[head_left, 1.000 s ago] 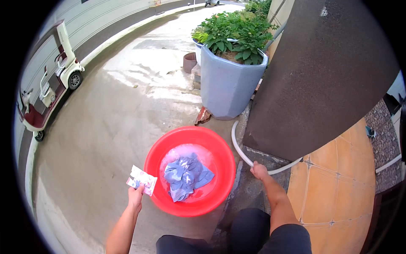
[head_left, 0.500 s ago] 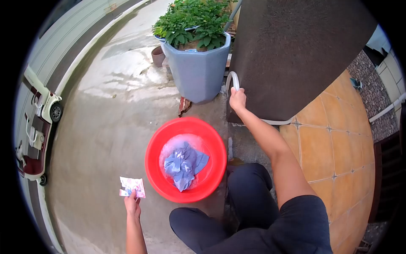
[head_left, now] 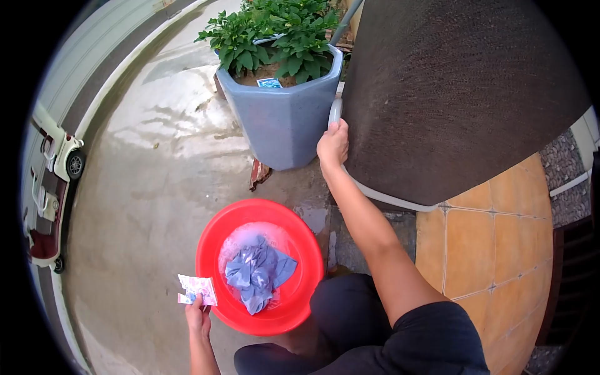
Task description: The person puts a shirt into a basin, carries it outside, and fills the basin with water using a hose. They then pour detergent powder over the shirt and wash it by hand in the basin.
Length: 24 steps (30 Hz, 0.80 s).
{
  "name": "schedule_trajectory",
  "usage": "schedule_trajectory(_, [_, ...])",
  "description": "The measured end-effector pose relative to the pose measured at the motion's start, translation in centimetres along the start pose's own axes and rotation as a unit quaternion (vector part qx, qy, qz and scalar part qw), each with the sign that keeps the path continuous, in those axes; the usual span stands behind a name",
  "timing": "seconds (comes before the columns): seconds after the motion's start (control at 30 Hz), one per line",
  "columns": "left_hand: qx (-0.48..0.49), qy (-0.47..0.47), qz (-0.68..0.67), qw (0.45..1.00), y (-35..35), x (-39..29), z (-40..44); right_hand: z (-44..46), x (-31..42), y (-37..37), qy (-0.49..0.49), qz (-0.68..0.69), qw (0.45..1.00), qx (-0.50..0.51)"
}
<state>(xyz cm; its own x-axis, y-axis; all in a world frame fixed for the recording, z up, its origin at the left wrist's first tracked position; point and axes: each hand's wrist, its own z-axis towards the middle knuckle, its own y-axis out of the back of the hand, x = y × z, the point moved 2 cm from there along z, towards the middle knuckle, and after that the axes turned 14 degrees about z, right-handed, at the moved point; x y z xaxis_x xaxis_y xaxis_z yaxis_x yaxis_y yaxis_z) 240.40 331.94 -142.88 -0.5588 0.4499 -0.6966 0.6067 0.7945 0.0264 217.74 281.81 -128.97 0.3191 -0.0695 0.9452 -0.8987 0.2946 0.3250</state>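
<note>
My left hand (head_left: 199,317) pinches a torn white and pink packet (head_left: 196,290) at the left rim of the red basin (head_left: 212,237). In the basin a wet blue cloth (head_left: 255,275) lies in sudsy water. My right hand (head_left: 333,145) is wrapped round a pale hose (head_left: 335,111) beside the right side of the blue-grey planter (head_left: 281,122). More of the hose runs along the bottom of the dark brown pillar (head_left: 462,87).
Green plants (head_left: 300,37) fill the planter, with a small blue packet (head_left: 269,82) on its soil. A broken reddish piece (head_left: 259,174) lies below it. Orange tiles (head_left: 470,244) are at the right, a white cart (head_left: 61,156) at the far left.
My right hand has lifted the hose and moved it forward, up beside the planter. My left hand still holds the packet. The view has shifted, and the planter appears closer.
</note>
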Motion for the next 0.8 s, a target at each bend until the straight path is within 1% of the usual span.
schedule_trajectory(0.03, [0.006,-0.001,-0.001,1.000,-0.6,-0.2,0.1,-0.1,0.3,0.1,0.006,0.036,0.999,0.010])
schedule_trajectory(0.1, [0.034,-0.006,-0.020,0.999,-1.5,-0.4,0.6,-0.7,1.5,0.6,0.085,0.097,0.992,0.003])
schedule_trajectory(0.17, [0.034,-0.003,-0.029,0.999,-2.4,-0.9,0.4,-1.4,3.9,1.6,0.158,0.144,0.977,-0.003])
schedule_trajectory(0.2, [0.033,0.004,-0.031,0.999,-2.8,-1.3,-0.3,-1.6,4.4,1.7,0.168,0.162,0.972,0.010])
schedule_trajectory(0.27, [0.061,-0.026,-0.011,0.998,-5.0,-3.3,-0.9,-1.6,6.1,1.8,0.198,0.202,0.959,0.035])
schedule_trajectory(0.3, [0.080,-0.044,-0.004,0.996,-6.5,-4.3,-1.1,-2.2,7.6,2.1,0.176,0.280,0.943,0.039])
schedule_trajectory(0.33, [0.100,-0.064,0.001,0.993,-8.2,-5.3,-1.2,-2.7,9.2,2.6,0.164,0.321,0.931,0.056])
schedule_trajectory(0.37, [0.143,-0.097,-0.016,0.985,-10.5,-6.4,-1.1,-3.0,10.8,3.2,0.155,0.364,0.915,0.073])
schedule_trajectory(0.4, [0.158,-0.119,-0.016,0.980,-13.3,-7.7,-1.4,-3.4,12.5,3.8,0.147,0.405,0.898,0.090])
schedule_trajectory(0.43, [0.209,-0.127,-0.020,0.969,-16.1,-9.2,-2.1,-3.9,14.5,3.9,0.146,0.446,0.878,0.093])
schedule_trajectory(0.47, [0.246,-0.132,-0.017,0.960,-18.4,-9.6,-1.7,-4.2,15.7,3.6,0.133,0.455,0.873,0.111])
schedule_trajectory(0.5, [0.261,-0.146,-0.004,0.954,-20.8,-10.2,-1.9,-4.6,16.9,3.1,0.143,0.463,0.866,0.122])
schedule_trajectory(0.53, [0.300,-0.144,-0.016,0.943,-22.7,-10.0,-1.6,-4.8,18.3,2.6,0.154,0.471,0.858,0.134])
schedule_trajectory(0.57, [0.305,-0.141,-0.036,0.941,-24.6,-10.4,-2.0,-4.7,19.7,2.4,0.178,0.462,0.859,0.132])
schedule_trajectory(0.6, [0.319,-0.158,-0.054,0.933,-26.0,-10.7,-2.6,-4.8,21.7,2.7,0.194,0.466,0.851,0.146])
schedule_trajectory(0.63, [0.329,-0.167,-0.060,0.927,-27.1,-10.8,-3.0,-4.5,24.1,2.7,0.215,0.492,0.831,0.143])
schedule_trajectory(0.67, [0.337,-0.172,-0.066,0.923,-27.4,-10.6,-3.3,-3.6,25.9,2.2,0.232,0.515,0.813,0.140])
schedule_trajectory(0.73, [0.344,-0.148,-0.038,0.927,-26.6,-9.2,-3.3,1.4,28.5,0.5,0.260,0.497,0.806,0.190])
schedule_trajectory(0.77, [0.349,-0.137,-0.026,0.927,-26.4,-8.7,-3.3,3.4,29.9,-0.8,0.259,0.490,0.811,0.188])
schedule_trajectory(0.8, [0.328,-0.126,-0.028,0.936,-25.8,-8.4,-3.8,4.9,30.7,-1.8,0.256,0.483,0.817,0.185])
